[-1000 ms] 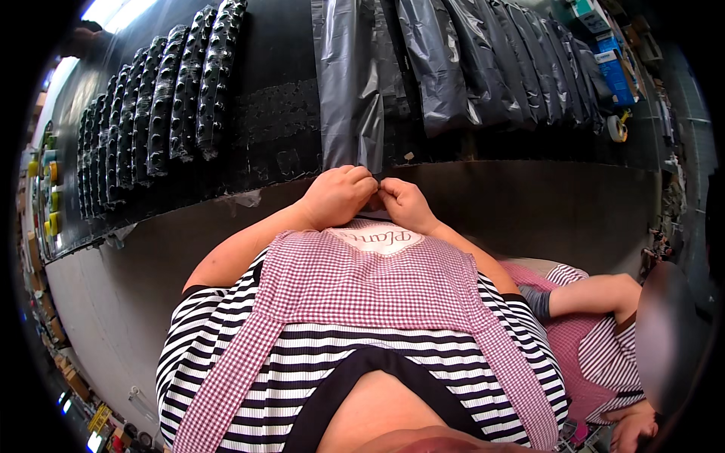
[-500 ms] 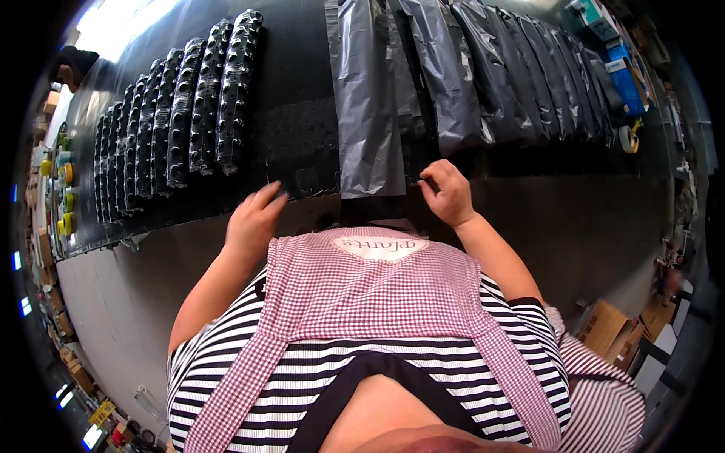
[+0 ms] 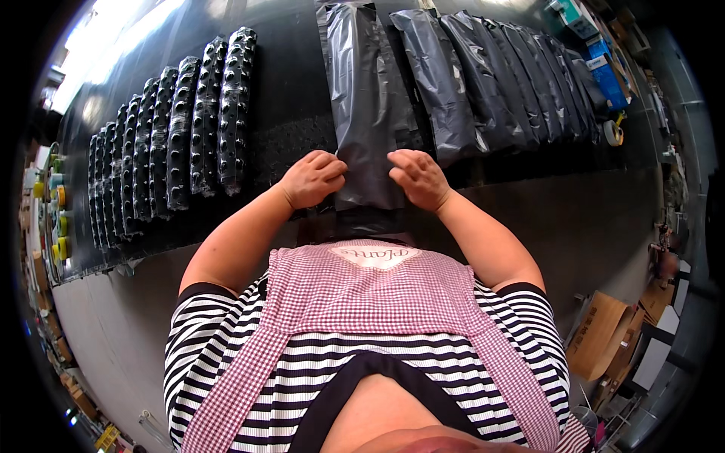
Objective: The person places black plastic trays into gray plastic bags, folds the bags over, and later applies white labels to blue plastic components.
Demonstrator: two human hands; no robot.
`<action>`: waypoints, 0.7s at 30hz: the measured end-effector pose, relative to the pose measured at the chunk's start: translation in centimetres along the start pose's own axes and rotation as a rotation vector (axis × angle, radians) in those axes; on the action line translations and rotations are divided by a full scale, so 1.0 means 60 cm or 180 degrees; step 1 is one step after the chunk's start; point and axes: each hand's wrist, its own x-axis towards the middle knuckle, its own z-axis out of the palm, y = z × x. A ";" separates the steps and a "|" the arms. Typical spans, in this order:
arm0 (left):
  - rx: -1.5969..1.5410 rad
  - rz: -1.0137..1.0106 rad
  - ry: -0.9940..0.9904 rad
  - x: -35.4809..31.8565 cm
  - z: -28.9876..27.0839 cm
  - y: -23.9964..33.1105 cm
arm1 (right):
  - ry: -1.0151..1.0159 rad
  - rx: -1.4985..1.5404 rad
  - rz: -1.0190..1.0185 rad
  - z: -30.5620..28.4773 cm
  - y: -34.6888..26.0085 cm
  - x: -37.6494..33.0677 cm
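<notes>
A long grey plastic sleeve [image 3: 364, 98] lies on the tabletop [image 3: 291, 94], pointing away from the person, its near end between left hand [image 3: 312, 180] and right hand [image 3: 421, 180], equally near. Fingers half-curl; I can't tell whether they grip it.

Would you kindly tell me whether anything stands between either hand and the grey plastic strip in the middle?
Nothing visible does: the left hand and the right hand are at opposite edges of the grey plastic strip, with no other object between.
</notes>
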 end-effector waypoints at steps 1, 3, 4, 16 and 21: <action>-0.0035 0.0123 0.0077 0.010 -0.002 0.003 | -0.0031 -0.0043 -0.0189 -0.004 0.000 0.010; -0.0428 0.0058 0.0025 0.016 0.008 0.000 | -0.0265 0.0173 -0.0018 -0.005 0.005 0.016; -0.0810 -0.0425 -0.0094 0.021 0.005 0.002 | -0.0383 0.0284 0.0061 -0.007 0.008 0.019; -0.3913 -0.4650 0.1270 0.020 0.066 0.036 | 0.0263 0.2627 0.4511 0.051 -0.036 0.051; -0.3018 -0.4468 0.0848 0.023 0.056 0.032 | -0.0193 0.0036 0.3992 0.036 -0.058 0.117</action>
